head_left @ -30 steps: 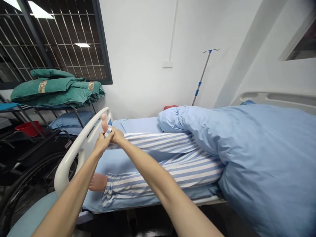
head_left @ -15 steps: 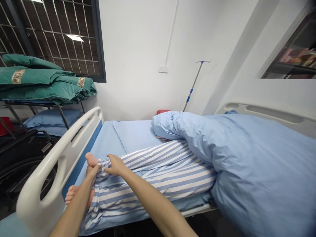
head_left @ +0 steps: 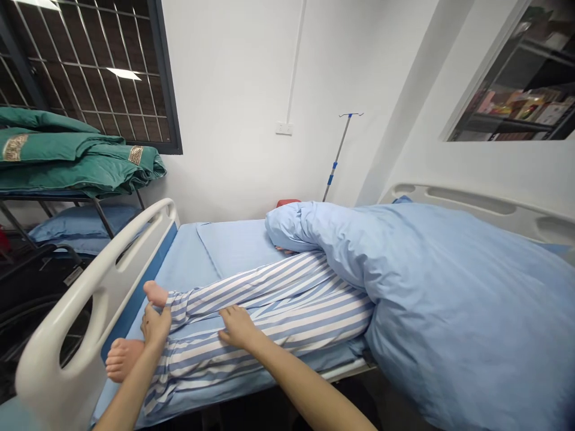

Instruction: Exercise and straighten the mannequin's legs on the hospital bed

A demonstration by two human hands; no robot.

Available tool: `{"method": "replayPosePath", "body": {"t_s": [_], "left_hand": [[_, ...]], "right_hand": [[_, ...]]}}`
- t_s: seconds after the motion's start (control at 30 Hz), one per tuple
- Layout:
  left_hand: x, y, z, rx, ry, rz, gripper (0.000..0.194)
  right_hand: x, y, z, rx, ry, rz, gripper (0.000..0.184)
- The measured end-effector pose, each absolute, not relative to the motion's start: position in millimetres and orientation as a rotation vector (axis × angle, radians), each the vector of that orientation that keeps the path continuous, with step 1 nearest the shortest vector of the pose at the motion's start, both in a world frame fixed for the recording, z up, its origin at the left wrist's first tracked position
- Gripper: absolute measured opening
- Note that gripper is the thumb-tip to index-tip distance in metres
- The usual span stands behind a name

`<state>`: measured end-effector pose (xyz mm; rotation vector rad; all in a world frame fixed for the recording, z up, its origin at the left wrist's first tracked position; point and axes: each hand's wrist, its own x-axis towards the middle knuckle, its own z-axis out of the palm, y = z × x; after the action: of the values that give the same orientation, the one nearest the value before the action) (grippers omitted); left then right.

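A figure in blue-and-white striped trousers point(head_left: 269, 299) lies on a hospital bed point(head_left: 215, 251), its upper body hidden under a light blue quilt point(head_left: 426, 287). My left hand point(head_left: 155, 326) is closed around the ankle of the far leg, just below the bare foot point(head_left: 156, 293). My right hand point(head_left: 237, 326) rests flat on the striped trouser leg with fingers spread. The near bare foot point(head_left: 121, 359) lies by the footboard.
The white footboard point(head_left: 94, 287) stands at the left. A rack with folded green blankets point(head_left: 81, 158) and a blue pillow point(head_left: 81, 221) is beyond it, above a black wheelchair point(head_left: 31, 299). An IV pole point(head_left: 336, 155) leans by the wall. The headboard point(head_left: 471, 203) is at the right.
The raised leg has come down onto the mattress. My right hand slid from the ankle up onto the trouser leg and flattened. My left hand stays at the ankle.
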<state>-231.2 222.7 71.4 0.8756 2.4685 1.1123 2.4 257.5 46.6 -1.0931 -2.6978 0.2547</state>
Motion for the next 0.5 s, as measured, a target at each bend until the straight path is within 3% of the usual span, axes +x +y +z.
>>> {"method": "replayPosePath", "body": {"t_s": [0.13, 0.3, 0.4, 0.5], "left_hand": [[-208, 171, 77, 1.073, 2.233, 1.399, 0.055], [-202, 78, 21, 0.836, 2.309, 1.34, 0.032], [-212, 52, -7, 0.598, 2.316, 1.35, 0.042], [-217, 60, -3, 0.61, 2.175, 1.388, 0.051]], "right_hand": [[-77, 225, 38, -1.029, -2.873, 0.288, 0.059], [-131, 204, 21, -1.256, -2.921, 0.465, 0.065], [-129, 199, 21, -1.265, -2.885, 0.45, 0.062], [-117, 192, 36, -1.229, -2.902, 0.416, 0.059]]}}
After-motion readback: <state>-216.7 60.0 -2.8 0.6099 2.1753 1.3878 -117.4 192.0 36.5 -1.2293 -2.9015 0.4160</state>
